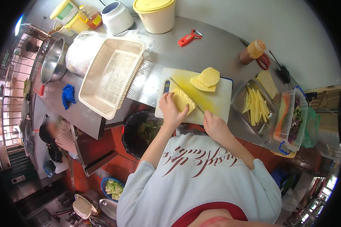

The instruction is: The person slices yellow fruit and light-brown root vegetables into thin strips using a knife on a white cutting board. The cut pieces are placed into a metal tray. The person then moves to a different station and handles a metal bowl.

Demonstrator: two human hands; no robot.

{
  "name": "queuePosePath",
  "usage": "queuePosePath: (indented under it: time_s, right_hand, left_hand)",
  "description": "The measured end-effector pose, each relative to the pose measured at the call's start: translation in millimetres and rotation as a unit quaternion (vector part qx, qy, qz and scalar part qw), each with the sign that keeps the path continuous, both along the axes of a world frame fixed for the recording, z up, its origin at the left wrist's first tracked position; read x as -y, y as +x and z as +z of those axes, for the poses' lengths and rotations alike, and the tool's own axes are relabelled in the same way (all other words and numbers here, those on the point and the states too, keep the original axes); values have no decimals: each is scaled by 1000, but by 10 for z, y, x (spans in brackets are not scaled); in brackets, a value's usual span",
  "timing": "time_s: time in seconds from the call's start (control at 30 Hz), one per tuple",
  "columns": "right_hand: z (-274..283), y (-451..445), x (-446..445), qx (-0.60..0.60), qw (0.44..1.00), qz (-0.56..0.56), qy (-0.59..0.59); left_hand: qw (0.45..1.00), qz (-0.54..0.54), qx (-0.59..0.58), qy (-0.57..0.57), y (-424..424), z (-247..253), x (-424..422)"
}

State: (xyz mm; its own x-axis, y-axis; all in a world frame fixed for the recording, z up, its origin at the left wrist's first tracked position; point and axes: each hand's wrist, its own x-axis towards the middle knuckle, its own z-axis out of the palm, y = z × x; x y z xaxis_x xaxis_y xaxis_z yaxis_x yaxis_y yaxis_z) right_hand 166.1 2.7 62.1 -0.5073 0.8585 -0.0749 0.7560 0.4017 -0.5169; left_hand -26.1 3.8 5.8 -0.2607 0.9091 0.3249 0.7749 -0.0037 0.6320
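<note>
A white cutting board (pixel 222 98), stained yellow in the middle, lies before me on the steel counter. On it, my left hand (pixel 170 109) presses down a flat piece of pineapple (pixel 180 100), fingers spread over its near side. My right hand (pixel 216 124) grips the handle of a long knife (pixel 187 95). Its blade runs diagonally along the right edge of that piece; whether it has entered the flesh I cannot tell. Further back on the board, pineapple slices (pixel 210 77) lie overlapped. Right of the board, a steel tray (pixel 241 98) holds several yellow strips (pixel 255 107).
A cream plastic basket (pixel 113 71) stands left of the board. Behind lie a red peeler (pixel 189 38), a sauce bottle (pixel 253 51) and red scissors (pixel 263 61). A clear box (pixel 297 139) of shredded vegetables sits far right. Below the counter is a lined bin (pixel 130 136). Another person (pixel 64 133) is at left.
</note>
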Motion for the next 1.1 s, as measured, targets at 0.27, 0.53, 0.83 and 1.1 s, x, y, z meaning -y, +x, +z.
queuePosePath:
  time_s: [0.27, 0.53, 0.83, 1.1]
  right_hand:
    - [44, -49, 47, 68, 997, 2, -30]
    - [-229, 4, -44, 75, 997, 20, -19]
    - [72, 62, -11, 32, 997, 16, -65]
    - [153, 28, 191, 104, 992, 8, -78]
  left_hand:
    - [997, 69, 2, 32, 80, -246, -178]
    - [997, 53, 15, 53, 73, -253, -187]
    - [995, 63, 42, 66, 70, -244, -208]
    - [996, 57, 49, 56, 49, -265, -198]
